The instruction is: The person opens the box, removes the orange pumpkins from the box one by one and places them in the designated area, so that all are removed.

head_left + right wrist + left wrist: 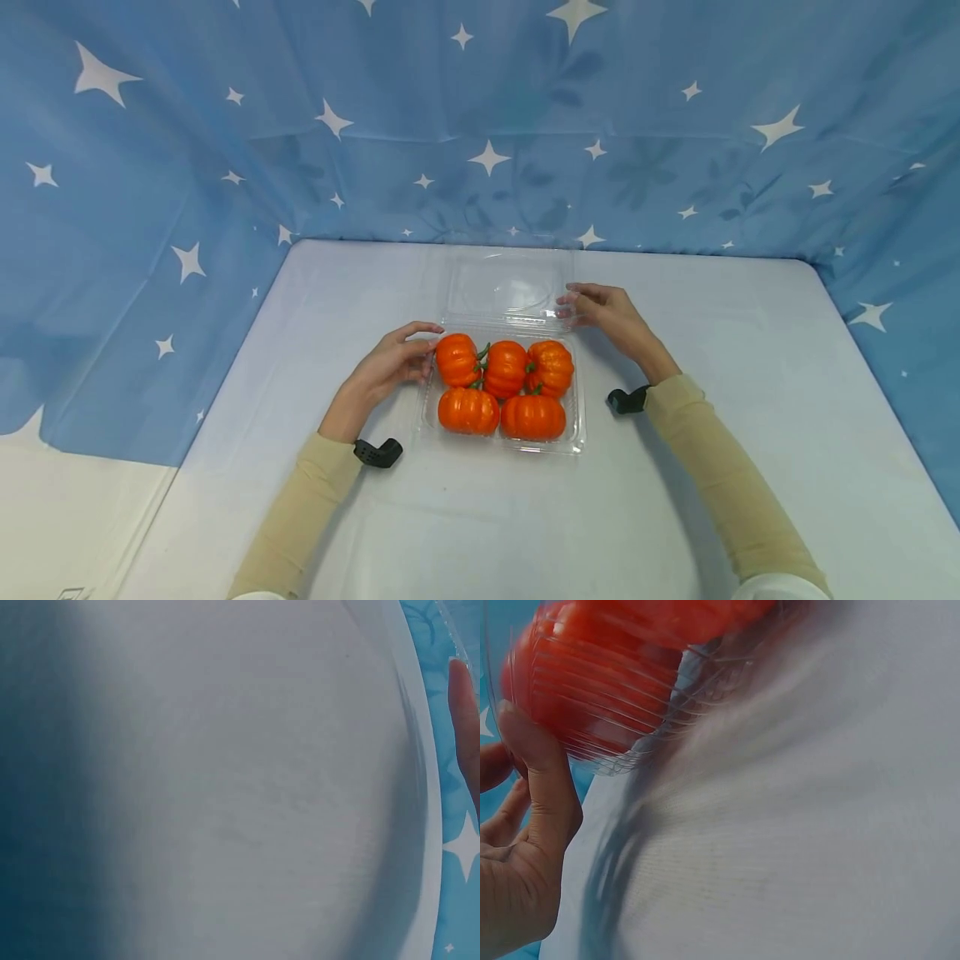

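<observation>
A clear plastic clamshell container (577, 433) stands on the table, its hinged lid (487, 287) swung up and back. Several small orange pumpkins (468, 411) with green stems fill the base in two rows. My left hand (393, 362) pinches the base's left rim near the hinge; in the left wrist view the thumb (544, 769) lies against the clear wall. At the lid's right edge, my right hand (603, 312) holds the plastic between thumb and fingers. Only one finger (463, 712) of that hand shows in the right wrist view, beside the lid's edge.
A white cloth covers the table (487, 525). Blue curtain (420, 108) with white stars hangs behind and along both sides. Black wrist devices (378, 453) are worn at both cuffs.
</observation>
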{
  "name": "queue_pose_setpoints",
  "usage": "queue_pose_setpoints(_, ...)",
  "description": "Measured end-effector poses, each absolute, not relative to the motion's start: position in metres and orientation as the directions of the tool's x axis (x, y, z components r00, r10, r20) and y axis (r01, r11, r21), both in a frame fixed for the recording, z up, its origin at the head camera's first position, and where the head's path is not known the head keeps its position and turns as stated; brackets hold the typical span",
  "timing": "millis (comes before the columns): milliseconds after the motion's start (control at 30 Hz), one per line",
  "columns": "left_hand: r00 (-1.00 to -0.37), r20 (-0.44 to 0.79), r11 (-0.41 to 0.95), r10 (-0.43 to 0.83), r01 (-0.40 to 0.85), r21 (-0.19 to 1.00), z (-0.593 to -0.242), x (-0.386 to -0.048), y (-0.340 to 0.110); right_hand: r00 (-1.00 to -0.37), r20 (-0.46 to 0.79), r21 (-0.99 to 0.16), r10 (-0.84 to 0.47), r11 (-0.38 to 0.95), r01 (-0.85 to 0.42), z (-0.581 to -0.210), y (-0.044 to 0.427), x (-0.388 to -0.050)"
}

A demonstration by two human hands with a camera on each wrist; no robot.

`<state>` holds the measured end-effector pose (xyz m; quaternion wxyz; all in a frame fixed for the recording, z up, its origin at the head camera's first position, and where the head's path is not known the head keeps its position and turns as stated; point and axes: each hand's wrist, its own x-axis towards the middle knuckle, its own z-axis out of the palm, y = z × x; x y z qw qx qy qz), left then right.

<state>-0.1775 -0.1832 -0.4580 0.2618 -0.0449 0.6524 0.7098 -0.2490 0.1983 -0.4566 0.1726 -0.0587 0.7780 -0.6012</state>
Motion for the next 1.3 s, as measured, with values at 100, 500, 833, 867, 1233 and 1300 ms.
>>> queue_pose_setpoints(100,-0.860,-0.403,-0.015,0.313,-0.429,0.903,-0.459,-0.177,-0.183,-0.927,-0.232,-0.950,-0.294,0.273,0.151,-0.459,0.198,-0.250)
queue_pose_setpoints(500,-0.859,-0.400,-0.023,0.319,-0.429,0.903,-0.459,-0.173,-0.182,-0.918,-0.276,-0.923,-0.285,0.345,0.170,-0.464,0.199,-0.252)
queue_pose_setpoints(833,-0.860,-0.400,-0.026,0.316,-0.430,0.903,-0.457,-0.172,-0.182,-0.912,-0.316,-0.906,-0.261,0.369,0.209,-0.460,0.195,-0.252)
queue_pose_setpoints(867,-0.860,-0.401,-0.027,0.315,-0.431,0.902,-0.456,-0.172,-0.181,-0.911,-0.321,-0.904,-0.257,0.370,0.214,-0.459,0.195,-0.252)
queue_pose_setpoints(1233,-0.870,-0.389,-0.011,0.304,-0.411,0.911,-0.457,-0.173,-0.181,-0.910,-0.349,-0.840,-0.225,0.506,0.197,-0.438,0.199,-0.233)
queue_pose_setpoints(1300,-0.871,-0.385,-0.005,0.306,-0.405,0.914,-0.458,-0.172,-0.181,-0.916,-0.335,-0.815,-0.223,0.556,0.163,-0.435,0.200,-0.228)
